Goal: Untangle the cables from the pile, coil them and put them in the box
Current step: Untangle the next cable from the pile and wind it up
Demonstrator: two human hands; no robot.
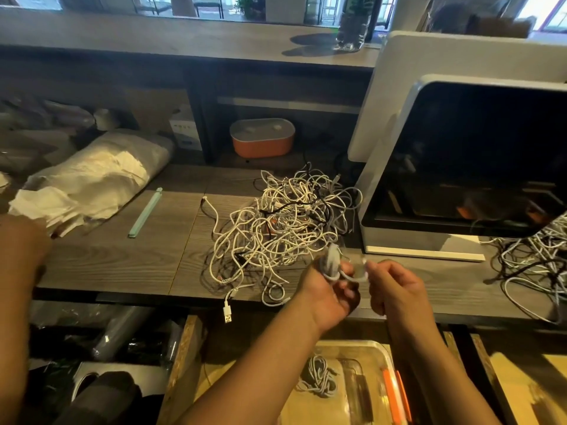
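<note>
Both bare forearms reach up from the near edge and meet right of centre. The left hand (333, 291) has its fingers curled round a small coil of white cable (333, 263). Just right of it, the right hand (395, 289) pinches the same cable between thumb and fingertips.

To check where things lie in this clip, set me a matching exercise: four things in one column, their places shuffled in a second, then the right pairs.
Things
1. tangled cable pile
2. grey coiled cable
3. white USB plug
4. half-coiled white cable

Places
A. hangs over the front edge of the table
B. held between the left hand and the right hand
C. lies on the table top
D. lies inside the clear box below the table

Pairs: 1-C, 2-D, 3-A, 4-B
</note>
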